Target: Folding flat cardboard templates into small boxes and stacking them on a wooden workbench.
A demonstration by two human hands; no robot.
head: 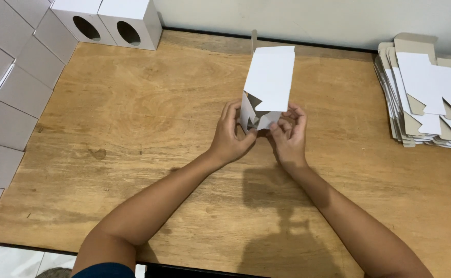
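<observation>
Over the middle of the wooden table (pixel 133 118), both hands grip a white carton (pixel 268 77) by its near end. The left hand (pixel 230 136) pinches the left flaps, the right hand (pixel 289 135) the right, and the carton rises away beyond the fingers.

White carton (pixel 269 77), part-folded, upright at centre, gripped at its near end by both hands. Two finished white boxes with oval windows (pixel 110 20) far left; grey-backed rows (pixel 9 87) along left edge. Flat white blanks stacked (pixel 426 98) far right.
</observation>
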